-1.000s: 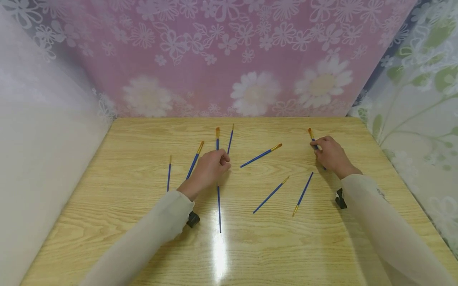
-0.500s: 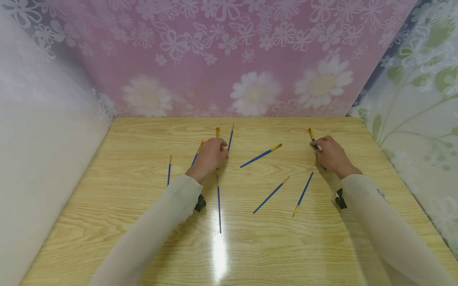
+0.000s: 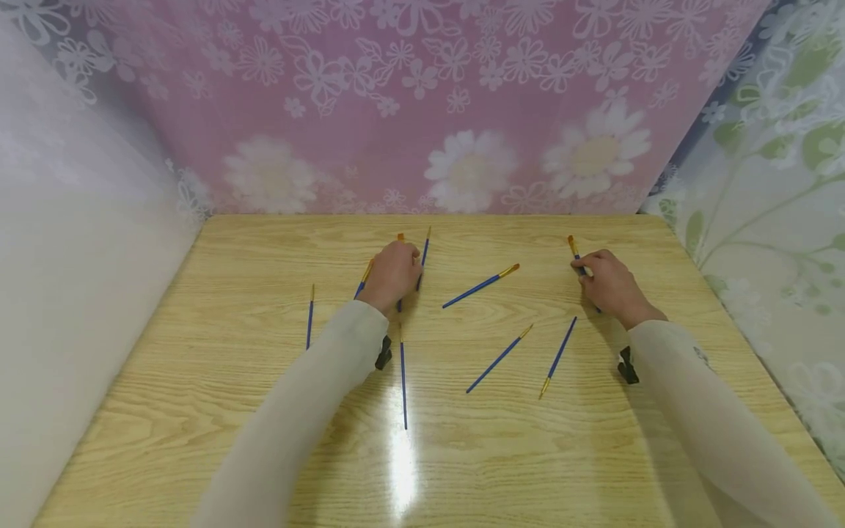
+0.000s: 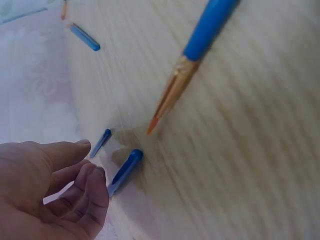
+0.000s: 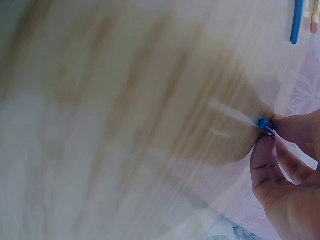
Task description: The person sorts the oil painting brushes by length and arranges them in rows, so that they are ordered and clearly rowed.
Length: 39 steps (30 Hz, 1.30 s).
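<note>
Blue-handled brushes lie scattered on a wood-grain table (image 3: pixel 495 455). Right hand (image 3: pixel 612 287) pinches one orange-tipped brush (image 3: pixel 581 268) between thumb and fingers. Left hand (image 3: pixel 391 273), fingers bent, thumb and fingertips narrowly apart, is over a flat-tipped brush (image 3: pixel 399 305); contact with its handle cannot be told. Crowding that hand: a slim brush (image 3: pixel 425 257) to its right, a gold-collared brush (image 3: pixel 364 279) to its left. Left sleeve (image 3: pixel 313 403) hides the lower end of a thin brush (image 3: pixel 310 315). A diagonal brush (image 3: pixel 482 287) lies between the hands. Far table edge borders a pink floral sheet (image 3: pixel 396 132); a strip of wood shows between right hand and right edge.
</note>
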### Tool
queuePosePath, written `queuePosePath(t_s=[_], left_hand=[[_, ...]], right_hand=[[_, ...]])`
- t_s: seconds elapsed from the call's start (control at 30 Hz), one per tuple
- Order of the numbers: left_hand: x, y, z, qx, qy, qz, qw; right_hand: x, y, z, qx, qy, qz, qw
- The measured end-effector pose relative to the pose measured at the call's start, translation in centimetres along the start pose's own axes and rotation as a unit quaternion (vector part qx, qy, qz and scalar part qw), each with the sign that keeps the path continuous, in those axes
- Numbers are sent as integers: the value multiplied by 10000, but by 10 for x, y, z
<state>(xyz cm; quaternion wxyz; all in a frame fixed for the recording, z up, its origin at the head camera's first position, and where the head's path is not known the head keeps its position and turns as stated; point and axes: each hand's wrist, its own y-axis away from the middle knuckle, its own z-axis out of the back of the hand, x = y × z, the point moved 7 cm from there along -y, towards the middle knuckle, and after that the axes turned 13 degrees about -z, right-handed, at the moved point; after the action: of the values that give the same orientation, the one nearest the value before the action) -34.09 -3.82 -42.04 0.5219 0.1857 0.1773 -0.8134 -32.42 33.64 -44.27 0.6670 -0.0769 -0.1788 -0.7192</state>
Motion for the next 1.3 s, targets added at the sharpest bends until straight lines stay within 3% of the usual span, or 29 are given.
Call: queuePosePath(t_s=[0.23, 0.37, 0.63, 0.83, 1.13, 1.3], left_hand=[[0, -15, -5, 52, -124, -19, 9999], [-1, -24, -8, 84, -11, 93, 9999], [-3, -36, -13, 166, -222, 221, 9994], [-4, -33, -15, 162, -145, 340, 9992], [-5, -32, -20, 101, -140, 205, 9996], [-8, -32, -26, 267, -220, 72, 9994]], right_hand=[[0, 0, 0, -55, -56, 37, 10000], [0, -1, -1, -25, -37, -1, 10000], [2, 1, 3, -56, -8, -48, 10000], [3, 1, 2, -4, -50, -38, 10000], [1, -1, 0, -2, -21, -84, 10000], [2, 0, 1, 41, 6, -97, 9999]])
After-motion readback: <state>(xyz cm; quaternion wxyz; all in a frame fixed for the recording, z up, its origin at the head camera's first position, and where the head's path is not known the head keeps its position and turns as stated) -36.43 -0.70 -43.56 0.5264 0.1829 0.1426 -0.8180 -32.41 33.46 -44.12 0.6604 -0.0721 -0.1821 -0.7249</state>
